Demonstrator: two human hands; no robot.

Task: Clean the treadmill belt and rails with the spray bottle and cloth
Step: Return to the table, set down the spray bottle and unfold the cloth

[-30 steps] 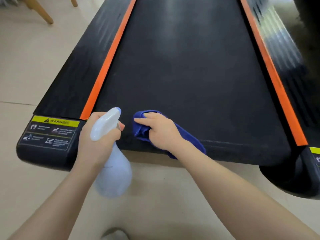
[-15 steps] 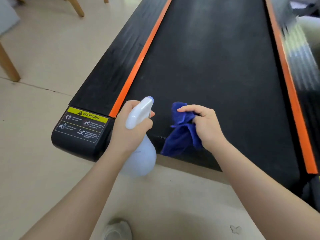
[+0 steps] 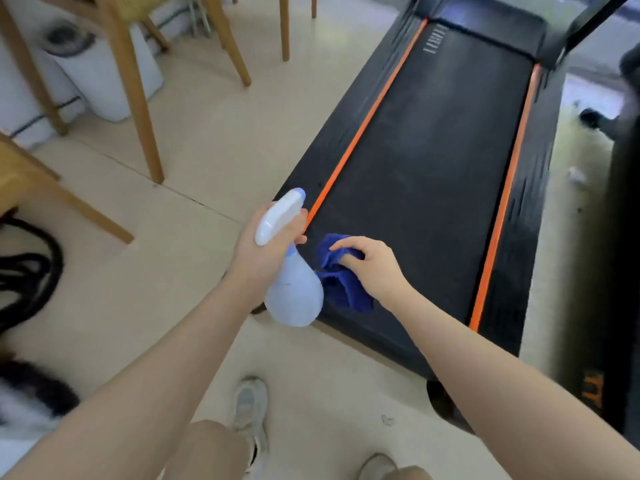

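The left hand (image 3: 258, 252) grips the neck of a pale blue spray bottle (image 3: 294, 296), fingers curled round it just beneath the white trigger head (image 3: 278, 216), whose blue-tipped nozzle points away from the person toward the near end of the left orange stripe (image 3: 363, 128). The bottle's rounded body hangs below the hand, over the near left corner of the treadmill. The right hand (image 3: 372, 268) holds a bunched dark blue cloth (image 3: 341, 289): the thumb and fingers curl into the folds, and part of the cloth trails toward the person beneath the wrist. The cloth sits against the black treadmill belt (image 3: 436, 174) close to its near end, just beside the bottle's body and near the left stripe. Whether the cloth is pressed flat on the belt or slightly lifted cannot be told.

The belt runs away from the person between two orange stripes, left and right (image 3: 502, 206), each bordered outside by a black side rail (image 3: 332, 140). A black motor cover (image 3: 485, 26) closes the far end, with a dark upright rising at the far right.

The treadmill stands on a pale tiled floor (image 3: 194, 147). Wooden chair legs (image 3: 138, 98) stand to the left, with white bags behind them. Dark cables (image 3: 31, 271) lie at the left edge. At the bottom appear the person's knees and a light shoe (image 3: 251, 407).
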